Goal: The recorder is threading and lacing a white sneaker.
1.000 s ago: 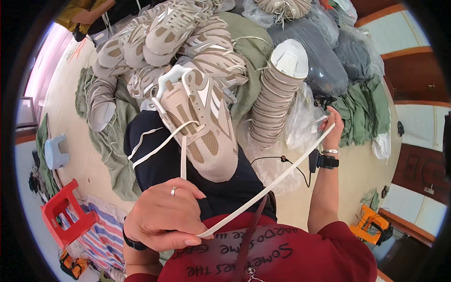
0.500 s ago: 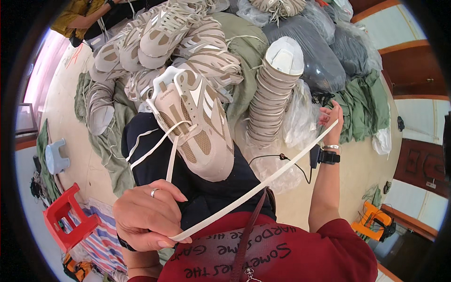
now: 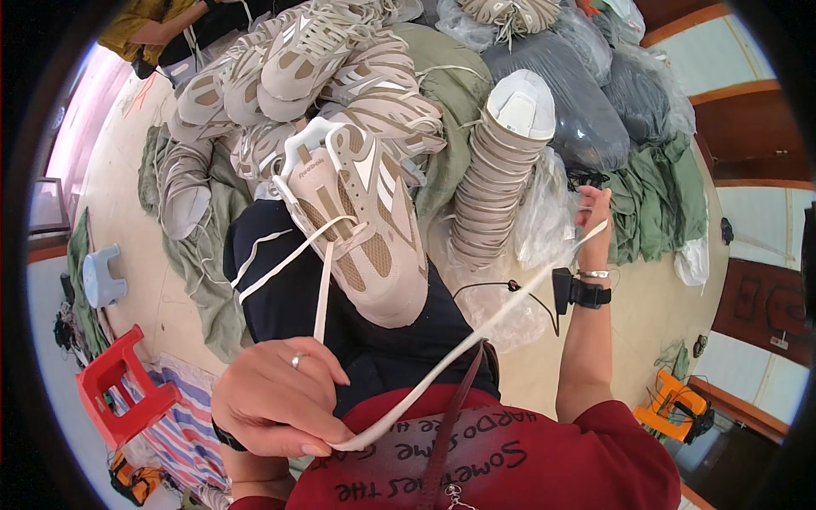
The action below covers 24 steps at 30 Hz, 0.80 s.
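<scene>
I've got a pile of shoes (image 3: pixel 293 75) upper left; dark trouser leg (image 3: pixel 270 316) mid-frame; beige shoe (image 3: pixel 382 276) resting on it, centre; nested stack of uppers (image 3: pixel 500 191), upper right of centre. Left hand (image 3: pixel 276 398), lower left: thumb and finger pinching the lace (image 3: pixel 466 342). Right hand (image 3: pixel 597 219), right side: fingers partly curled, can't tell from here if gripping. Lace thinnest, runs shoe to pinch, then up to right hand.

Shoe (image 3: pixel 382 265) is beige with brown patches, white side stripes. Lace (image 3: pixel 438 371): off-white. Trousers (image 3: pixel 378 357): navy. Shirt (image 3: pixel 603 450): dark red, printed black. Stool (image 3: pixel 100 410): bright red. Sheet (image 3: pixel 185 425): striped blue, red, white.
</scene>
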Tool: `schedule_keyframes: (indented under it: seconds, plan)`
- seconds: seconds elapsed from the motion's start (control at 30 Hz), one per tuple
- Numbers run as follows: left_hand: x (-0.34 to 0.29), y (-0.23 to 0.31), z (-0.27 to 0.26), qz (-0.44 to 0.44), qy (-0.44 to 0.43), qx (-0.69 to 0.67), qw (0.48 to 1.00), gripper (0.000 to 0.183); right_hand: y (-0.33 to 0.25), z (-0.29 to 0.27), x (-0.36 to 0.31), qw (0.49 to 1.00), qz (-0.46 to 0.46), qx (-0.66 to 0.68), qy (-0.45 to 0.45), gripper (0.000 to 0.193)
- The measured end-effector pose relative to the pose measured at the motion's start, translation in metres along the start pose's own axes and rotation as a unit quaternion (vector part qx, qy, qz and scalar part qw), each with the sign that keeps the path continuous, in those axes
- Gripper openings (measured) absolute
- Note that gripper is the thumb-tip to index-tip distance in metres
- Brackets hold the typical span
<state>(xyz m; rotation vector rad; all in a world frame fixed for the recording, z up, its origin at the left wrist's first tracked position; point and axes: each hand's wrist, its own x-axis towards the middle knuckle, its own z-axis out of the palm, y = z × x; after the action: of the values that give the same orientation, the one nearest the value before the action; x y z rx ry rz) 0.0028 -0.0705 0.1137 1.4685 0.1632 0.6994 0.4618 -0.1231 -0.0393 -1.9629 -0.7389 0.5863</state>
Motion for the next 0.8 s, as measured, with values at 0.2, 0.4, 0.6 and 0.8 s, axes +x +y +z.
schedule_keyframes:
  seconds: [0.2,0.4,0.6,0.8]
  plan:
    - [0.005,-0.007,0.001,-0.085,-0.045,0.060,0.994,0.013,-0.078,0.055,-0.058,0.957,-0.054,0.219,-0.185,0.063]
    - [0.016,-0.019,0.036,-0.270,0.148,0.283,0.908,0.034,-0.143,0.091,-0.128,0.892,-0.115,0.233,-0.369,0.070]
    - [0.019,-0.041,0.041,-0.229,0.145,0.301,0.914,0.034,-0.168,0.094,-0.166,0.856,-0.117,0.196,-0.463,0.080]
    - [0.003,-0.054,0.035,-0.174,0.117,0.279,0.937,0.014,-0.161,0.086,-0.166,0.852,-0.066,0.188,-0.485,0.066]
